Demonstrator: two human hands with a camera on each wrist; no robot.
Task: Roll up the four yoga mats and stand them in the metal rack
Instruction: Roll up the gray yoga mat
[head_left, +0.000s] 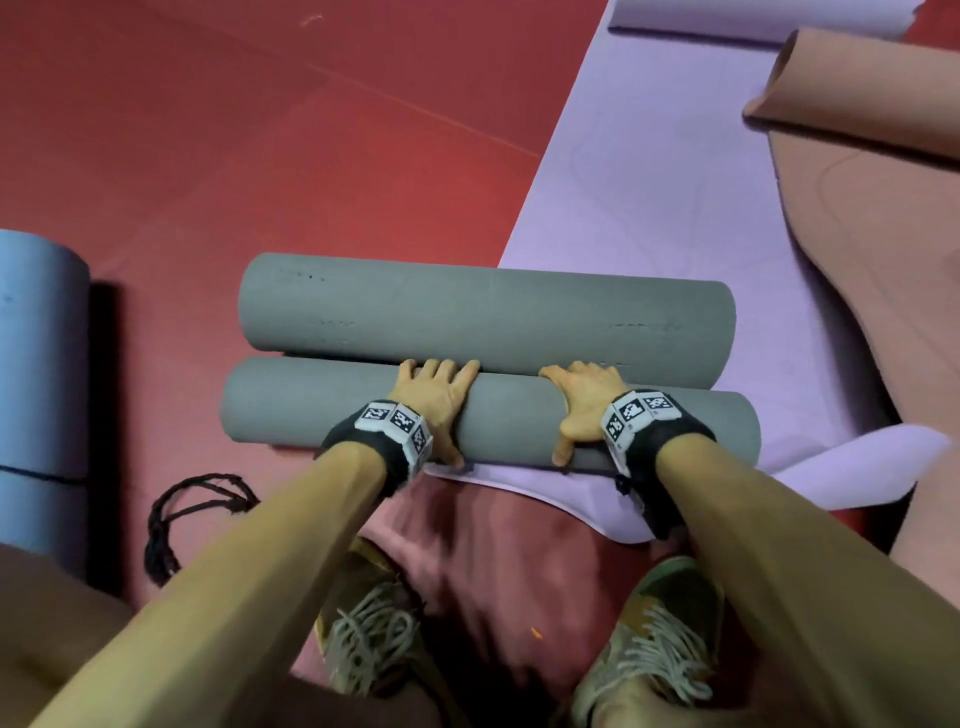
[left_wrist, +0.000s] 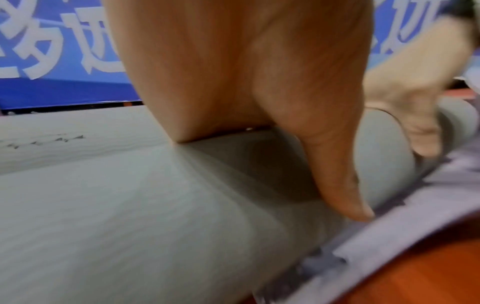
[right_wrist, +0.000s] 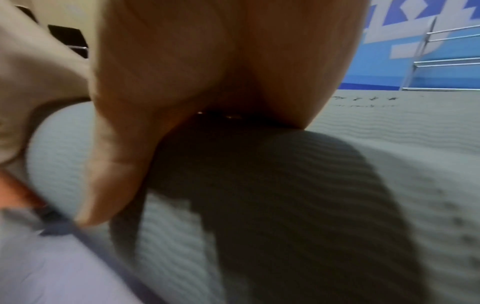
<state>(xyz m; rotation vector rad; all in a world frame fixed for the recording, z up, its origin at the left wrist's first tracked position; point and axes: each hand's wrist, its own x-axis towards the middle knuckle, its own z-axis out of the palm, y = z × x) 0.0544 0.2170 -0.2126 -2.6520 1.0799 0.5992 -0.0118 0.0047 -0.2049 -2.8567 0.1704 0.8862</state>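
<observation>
Left hand: the left hand (head_left: 435, 400) lies palm-down over the near grey roll (head_left: 291, 410), fingers curled over its far side into the seam, thumb down the near face.
Right hand: the right hand (head_left: 582, 402) grips the same roll the same way, a little toward 3 o'clock of the left one.
Grey mat: the far grey roll (head_left: 483, 312) lies parallel and touches the near one along its length; whether both belong to one mat cannot be told.
Purple mat: the purple mat (head_left: 649, 197) lies flat under the rolls' 3 o'clock half and runs toward 1 o'clock, its far end curled; its near edge lifts at 4 o'clock.
Other mats: a pink mat (head_left: 883, 218), partly rolled, overlaps at 2 o'clock; a blue roll (head_left: 39, 353) sits at 9 o'clock.
Open room: red floor (head_left: 260, 130) spreads from 10 to 12 o'clock.
Near edge: a black cord (head_left: 171, 519) lies at 8 o'clock beside the shoes (head_left: 363, 639).
Rack: the metal rack (right_wrist: 441, 61) stands beyond the rolls, by a blue wall, in the right wrist view.
</observation>
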